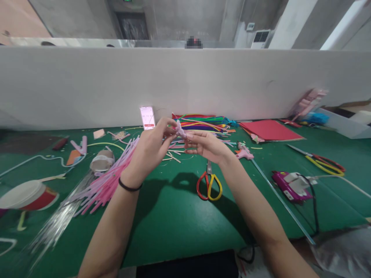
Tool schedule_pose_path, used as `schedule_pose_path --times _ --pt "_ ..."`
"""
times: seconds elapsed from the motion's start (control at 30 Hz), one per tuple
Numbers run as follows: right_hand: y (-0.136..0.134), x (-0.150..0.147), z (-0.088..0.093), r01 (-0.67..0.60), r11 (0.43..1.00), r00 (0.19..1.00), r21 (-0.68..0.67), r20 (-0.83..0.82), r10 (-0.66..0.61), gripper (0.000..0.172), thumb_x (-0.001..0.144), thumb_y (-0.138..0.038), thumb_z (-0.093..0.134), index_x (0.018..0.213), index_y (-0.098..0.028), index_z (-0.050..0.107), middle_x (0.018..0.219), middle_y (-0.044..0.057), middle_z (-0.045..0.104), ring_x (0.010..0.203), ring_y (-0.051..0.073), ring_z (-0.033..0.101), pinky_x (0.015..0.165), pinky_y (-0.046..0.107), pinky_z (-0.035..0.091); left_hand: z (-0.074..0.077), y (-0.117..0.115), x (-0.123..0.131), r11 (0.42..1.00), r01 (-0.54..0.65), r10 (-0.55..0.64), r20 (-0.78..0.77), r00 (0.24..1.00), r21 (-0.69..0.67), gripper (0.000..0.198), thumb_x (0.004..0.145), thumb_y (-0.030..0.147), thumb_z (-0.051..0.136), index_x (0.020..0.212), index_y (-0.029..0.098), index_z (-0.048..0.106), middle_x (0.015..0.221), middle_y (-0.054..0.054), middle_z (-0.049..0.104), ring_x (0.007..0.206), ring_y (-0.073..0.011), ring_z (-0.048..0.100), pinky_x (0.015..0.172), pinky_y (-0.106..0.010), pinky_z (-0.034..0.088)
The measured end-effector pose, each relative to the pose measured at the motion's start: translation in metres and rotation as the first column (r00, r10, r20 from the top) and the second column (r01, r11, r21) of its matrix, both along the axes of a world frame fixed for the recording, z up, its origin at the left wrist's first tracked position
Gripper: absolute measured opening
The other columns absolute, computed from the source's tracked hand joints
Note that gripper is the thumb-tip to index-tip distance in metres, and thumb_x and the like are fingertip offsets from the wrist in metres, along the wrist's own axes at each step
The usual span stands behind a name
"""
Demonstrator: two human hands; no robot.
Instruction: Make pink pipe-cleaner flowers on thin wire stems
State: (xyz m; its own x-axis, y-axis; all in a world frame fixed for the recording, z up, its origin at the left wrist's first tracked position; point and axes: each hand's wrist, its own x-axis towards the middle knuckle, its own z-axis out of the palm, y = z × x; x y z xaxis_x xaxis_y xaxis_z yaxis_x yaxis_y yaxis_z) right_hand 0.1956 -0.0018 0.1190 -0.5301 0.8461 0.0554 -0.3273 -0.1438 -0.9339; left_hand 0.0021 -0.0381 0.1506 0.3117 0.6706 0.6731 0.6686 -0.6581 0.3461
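Observation:
Between my two hands, above the middle of the green table, is a small light-purple twisted piece that looks like pipe cleaner [180, 129]. My left hand [155, 144] pinches its upper left side between thumb and fingers. The fingertips of my right hand [207, 144] close on its lower right end. Below my right hand lie scissors [209, 187] with one red and one yellow handle. A bundle of pink and purple pipe cleaners [107, 181] spreads under and left of my left wrist. Behind my hands lies a pile of many-coloured pipe cleaners [203, 122].
A phone [147, 117] leans on the white partition [116, 85]. To the right are a pink glue gun [245, 152] with a long glue stick, red sheets [272, 130], a second pair of scissors [321, 160] and a purple power strip [291, 187]. On the left is a paper tub [31, 195].

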Motion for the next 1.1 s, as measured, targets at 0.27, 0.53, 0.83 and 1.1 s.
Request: schedule_pose_path --times 0.27,0.53,0.83,1.1 --pt "0.0011 0.0012 -0.0006 0.016 1.0 0.999 -0.02 -0.035 -0.017 0.026 0.065 -0.032 0.083 0.08 -0.022 0.065 0.073 -0.003 0.066 0.073 0.014 0.067 0.073 0.029 0.056 0.0021 -0.0012 0.0004 0.999 0.04 -0.04 -0.032 0.999 0.001 0.03 0.092 0.015 0.051 0.118 0.026 0.06 0.102 -0.003 0.072 0.094 -0.0159 0.069 0.083 -0.027 0.053" --pt "0.0004 -0.001 0.0005 0.095 0.994 0.993 0.049 -0.078 -0.091 0.022 0.069 -0.033 0.08 0.072 -0.02 0.062 0.068 -0.004 0.063 0.07 0.011 0.064 0.074 0.028 0.053 0.0017 -0.0007 0.0026 0.999 0.025 -0.024 0.036 0.999 -0.033 0.029 0.09 0.019 0.056 0.118 0.025 0.06 0.099 -0.003 0.074 0.091 -0.0171 0.07 0.076 -0.025 0.053" --pt "-0.0033 -0.0042 0.0015 0.381 0.743 0.845 0.55 0.119 -0.521 0.029 0.072 -0.044 0.076 0.074 -0.019 0.062 0.071 0.0 0.064 0.068 0.014 0.059 0.071 0.031 0.048 -0.0023 0.0033 0.0037 0.995 -0.026 0.032 0.057 0.998 -0.093 0.032 0.085 0.017 0.06 0.116 0.024 0.063 0.091 -0.002 0.074 0.08 -0.0164 0.07 0.072 -0.026 0.054" --pt "-0.001 -0.0057 -0.0007 0.306 0.58 0.776 0.755 0.154 -0.611 0.022 0.083 -0.044 0.065 0.083 -0.023 0.063 0.086 0.003 0.068 0.084 0.018 0.062 0.08 0.034 0.049 -0.0049 0.0062 0.0022 0.989 -0.074 0.091 0.131 0.987 -0.128 0.027 0.085 0.022 0.061 0.112 0.023 0.066 0.086 -0.002 0.075 0.072 -0.016 0.07 0.068 -0.027 0.054"
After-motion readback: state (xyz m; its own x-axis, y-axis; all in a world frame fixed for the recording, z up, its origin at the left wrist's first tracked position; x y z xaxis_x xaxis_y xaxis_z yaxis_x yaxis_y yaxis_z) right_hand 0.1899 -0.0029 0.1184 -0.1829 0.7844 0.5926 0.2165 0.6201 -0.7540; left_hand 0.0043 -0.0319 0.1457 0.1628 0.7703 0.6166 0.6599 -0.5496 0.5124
